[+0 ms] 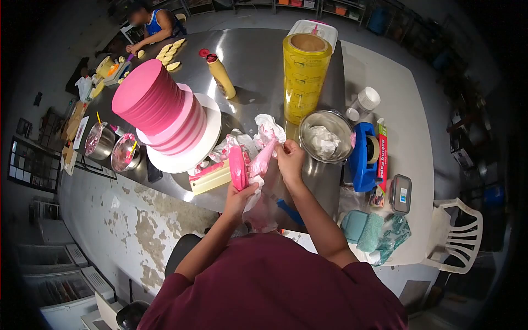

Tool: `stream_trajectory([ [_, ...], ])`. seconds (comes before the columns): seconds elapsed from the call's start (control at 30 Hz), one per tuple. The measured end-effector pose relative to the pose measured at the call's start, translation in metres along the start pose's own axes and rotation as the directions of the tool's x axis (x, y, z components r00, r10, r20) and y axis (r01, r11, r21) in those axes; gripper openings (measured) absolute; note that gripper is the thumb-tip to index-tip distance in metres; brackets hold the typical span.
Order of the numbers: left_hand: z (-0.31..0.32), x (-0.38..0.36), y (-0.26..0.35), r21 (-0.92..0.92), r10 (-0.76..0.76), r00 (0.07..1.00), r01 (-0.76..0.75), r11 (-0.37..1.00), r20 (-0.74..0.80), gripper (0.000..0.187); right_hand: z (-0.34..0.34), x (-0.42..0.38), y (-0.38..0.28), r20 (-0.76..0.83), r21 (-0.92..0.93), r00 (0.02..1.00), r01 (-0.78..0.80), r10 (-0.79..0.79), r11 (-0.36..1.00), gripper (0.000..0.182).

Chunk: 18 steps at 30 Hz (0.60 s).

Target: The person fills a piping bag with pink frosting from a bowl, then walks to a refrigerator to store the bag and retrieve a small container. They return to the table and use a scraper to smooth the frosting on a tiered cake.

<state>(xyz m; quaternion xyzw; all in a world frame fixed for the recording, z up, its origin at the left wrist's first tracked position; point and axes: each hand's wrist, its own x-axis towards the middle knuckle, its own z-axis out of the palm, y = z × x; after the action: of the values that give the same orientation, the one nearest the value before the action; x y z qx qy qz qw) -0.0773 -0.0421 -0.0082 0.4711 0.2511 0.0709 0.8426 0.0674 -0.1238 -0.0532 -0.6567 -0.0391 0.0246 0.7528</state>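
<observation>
My left hand [237,199] fingers gripping pink piping bag [238,168]; right hand [289,159] fingers pinching its plastic top; pink cake [159,107] at 10 o'clock on bench [258,60].

The person wears a dark red shirt [275,286] with short sleeves; the sleeves stop near the elbows, so both arms are bare below them; the cloth looks plain, with no words or pictures on it; the left hand [240,197] and right hand [290,159] wear no gloves.
</observation>
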Motion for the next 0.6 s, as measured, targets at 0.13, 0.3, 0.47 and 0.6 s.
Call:
stream_trajectory([
  [0.13,-0.001,0.004,-0.002,-0.001,-0.022,1.0,0.022,1.0,-0.002,0.03,-0.004,-0.01,-0.021,0.12,0.348,0.967,-0.253,0.225,0.903,0.011],
  [0.3,0.004,0.004,-0.001,0.029,0.008,1.0,-0.008,1.0,-0.013,0.03,-0.022,-0.01,-0.014,0.277,0.622,0.913,-0.407,0.298,0.669,0.012],
  [0.47,0.016,-0.001,0.006,0.064,0.043,0.999,-0.041,0.997,-0.021,0.03,-0.033,-0.009,-0.013,0.341,0.639,0.897,-0.44,0.281,0.631,0.015],
  [0.6,0.015,0.0,0.004,0.094,0.065,0.998,-0.063,0.994,-0.009,0.028,-0.039,-0.008,-0.017,0.399,0.61,0.884,-0.455,0.245,0.649,0.014],
])
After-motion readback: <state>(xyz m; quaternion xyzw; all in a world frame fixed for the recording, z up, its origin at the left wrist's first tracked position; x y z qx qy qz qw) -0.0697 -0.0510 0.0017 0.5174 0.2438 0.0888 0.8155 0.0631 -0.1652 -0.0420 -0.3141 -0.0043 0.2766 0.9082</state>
